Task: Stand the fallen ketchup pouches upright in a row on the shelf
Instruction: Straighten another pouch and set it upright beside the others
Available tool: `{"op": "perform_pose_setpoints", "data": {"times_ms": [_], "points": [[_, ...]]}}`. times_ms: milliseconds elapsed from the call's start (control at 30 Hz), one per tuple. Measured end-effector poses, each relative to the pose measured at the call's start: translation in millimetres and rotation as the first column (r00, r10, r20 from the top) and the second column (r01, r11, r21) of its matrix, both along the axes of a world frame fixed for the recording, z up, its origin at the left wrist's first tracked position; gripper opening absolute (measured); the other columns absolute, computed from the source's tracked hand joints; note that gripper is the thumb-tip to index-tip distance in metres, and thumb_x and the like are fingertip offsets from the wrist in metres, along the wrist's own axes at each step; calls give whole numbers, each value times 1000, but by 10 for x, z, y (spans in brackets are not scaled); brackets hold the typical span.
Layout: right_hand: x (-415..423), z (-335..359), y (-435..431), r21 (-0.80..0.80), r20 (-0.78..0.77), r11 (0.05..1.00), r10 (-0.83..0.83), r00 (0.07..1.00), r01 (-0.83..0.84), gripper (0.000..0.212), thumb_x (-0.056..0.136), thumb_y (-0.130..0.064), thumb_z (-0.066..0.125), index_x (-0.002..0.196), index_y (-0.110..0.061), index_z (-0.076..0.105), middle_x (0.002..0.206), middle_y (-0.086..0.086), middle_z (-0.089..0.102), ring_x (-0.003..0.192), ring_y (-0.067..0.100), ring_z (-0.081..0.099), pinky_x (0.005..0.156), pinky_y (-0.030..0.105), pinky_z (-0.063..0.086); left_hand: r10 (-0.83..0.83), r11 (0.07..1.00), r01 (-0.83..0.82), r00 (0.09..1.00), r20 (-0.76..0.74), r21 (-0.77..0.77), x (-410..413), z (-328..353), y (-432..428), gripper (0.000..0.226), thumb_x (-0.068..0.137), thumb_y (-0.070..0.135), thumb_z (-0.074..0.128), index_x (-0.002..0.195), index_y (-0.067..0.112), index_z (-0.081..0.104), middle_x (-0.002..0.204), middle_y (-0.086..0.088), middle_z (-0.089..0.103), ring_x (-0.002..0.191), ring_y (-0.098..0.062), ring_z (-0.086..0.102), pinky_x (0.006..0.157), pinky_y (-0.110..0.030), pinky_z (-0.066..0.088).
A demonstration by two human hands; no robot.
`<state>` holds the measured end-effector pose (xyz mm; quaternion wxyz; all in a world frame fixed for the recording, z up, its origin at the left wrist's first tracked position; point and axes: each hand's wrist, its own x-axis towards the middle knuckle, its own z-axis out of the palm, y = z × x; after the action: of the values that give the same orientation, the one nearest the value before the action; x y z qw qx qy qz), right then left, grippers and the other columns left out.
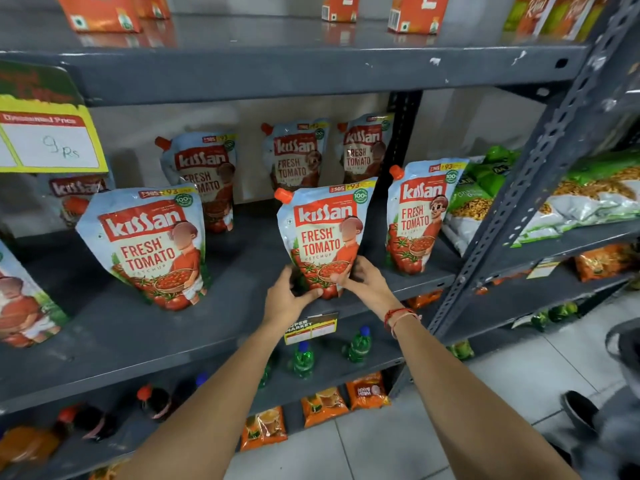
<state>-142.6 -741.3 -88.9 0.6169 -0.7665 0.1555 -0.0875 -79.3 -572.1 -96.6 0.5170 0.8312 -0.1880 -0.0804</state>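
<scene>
A Kissan ketchup pouch [323, 237] stands upright near the front edge of the grey shelf [114, 327]. My left hand [287, 296] grips its bottom left corner and my right hand [363, 282] grips its bottom right. Another pouch [149, 244] stands to the left and one more [419, 216] to the right in the front row. Three pouches [204, 174] [294, 157] [363, 147] stand behind against the back wall. At the far left another pouch [74, 199] stands behind the price card, and one pouch [20, 299] is cut off by the frame edge.
A yellow price card [48, 140] hangs at upper left. Green and white snack bags [485, 199] lie right of the pouches. A perforated steel upright [540, 168] bounds the shelf on the right. Green bottles [304, 358] and orange packets [322, 407] fill lower shelves. Cartons [415, 12] stand above.
</scene>
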Motion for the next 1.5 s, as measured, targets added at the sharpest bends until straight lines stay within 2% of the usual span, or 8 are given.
{"op": "perform_pose_setpoints", "data": {"times_ms": [500,633,700,900,1033,1100,1267,1500], "points": [[-83,-59,43,25,51,998,-58,997,57,65,83,-21,69,140,-13,38,136,9,55,126,20,52,109,43,41,14,1000,-14,1000,3,-6,-119,24,-155,70,73,28,76,133,13,42,133,-8,56,124,-24,51,104,-43,43],[-159,-101,215,50,98,985,-169,981,165,71,82,-19,70,142,-14,33,138,-2,49,127,13,48,107,26,40,-70,998,70,997,-28,1,-193,50,-78,76,76,28,73,140,14,34,140,-7,49,129,-23,45,106,-37,40],[-179,-117,438,68,136,948,-318,938,312,69,79,-23,74,138,-15,40,127,-7,53,118,9,51,94,9,42,-116,993,117,993,-19,29,-201,55,63,76,79,29,70,142,15,30,144,-7,44,133,-22,40,109,-38,37],[-146,-259,1360,-62,342,719,-636,692,692,34,82,-23,71,109,-5,59,107,10,51,97,30,57,81,16,40,176,971,-161,982,74,-179,-26,77,984,36,85,18,64,119,8,57,121,-8,62,110,-19,59,94,-30,47],[71,-223,1990,-209,400,833,-405,822,512,34,82,-30,69,106,-9,59,106,8,52,98,29,56,85,32,47,509,837,-447,847,152,-315,197,37,1809,12,82,10,66,92,10,60,90,-10,64,76,-13,60,69,-35,49],[257,-162,2207,-208,320,910,-283,904,358,47,78,-37,72,116,-14,55,114,4,50,108,24,54,90,38,48,566,808,-516,815,129,-285,363,-21,2110,26,79,13,70,100,6,56,101,-16,58,85,-23,60,77,-45,52],[809,28,2390,86,43,996,-14,999,11,93,74,-35,77,147,-22,21,152,6,26,141,20,27,113,40,30,230,966,-242,965,-126,-94,733,-7,2402,83,77,21,73,144,13,25,149,-7,35,134,-24,37,106,-37,36],[1142,51,2252,131,-34,976,178,983,-172,79,77,-34,74,142,-20,31,142,3,47,132,23,44,108,40,40,103,994,-108,987,-126,-34,813,87,2236,69,80,30,70,137,16,35,138,-6,52,125,-24,48,101,-33,38]]}}
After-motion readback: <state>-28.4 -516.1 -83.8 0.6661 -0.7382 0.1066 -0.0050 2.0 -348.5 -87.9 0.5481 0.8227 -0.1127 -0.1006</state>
